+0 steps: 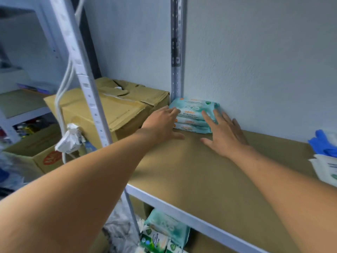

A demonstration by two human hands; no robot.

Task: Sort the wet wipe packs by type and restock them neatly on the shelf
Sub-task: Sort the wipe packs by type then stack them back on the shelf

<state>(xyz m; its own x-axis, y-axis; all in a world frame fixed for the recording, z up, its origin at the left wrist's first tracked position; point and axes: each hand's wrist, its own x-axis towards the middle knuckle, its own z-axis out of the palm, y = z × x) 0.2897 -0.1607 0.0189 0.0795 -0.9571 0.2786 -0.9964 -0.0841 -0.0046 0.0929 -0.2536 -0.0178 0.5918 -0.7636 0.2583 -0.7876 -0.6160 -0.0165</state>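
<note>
Fingers (207, 117) straight and slightly spread: left hand (162, 123) touches the left end of the stack of wipe packs (193, 109), right hand (225, 136) its front-right corner. Between the fingertips the stack lies flat on the shelf (200, 179), long axis along the wall (255, 61).

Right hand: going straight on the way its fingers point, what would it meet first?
The stack of teal wipe packs: the right hand seems to touch its right end. Its outer fingers would likely reach the wall; depth is unclear.
</note>
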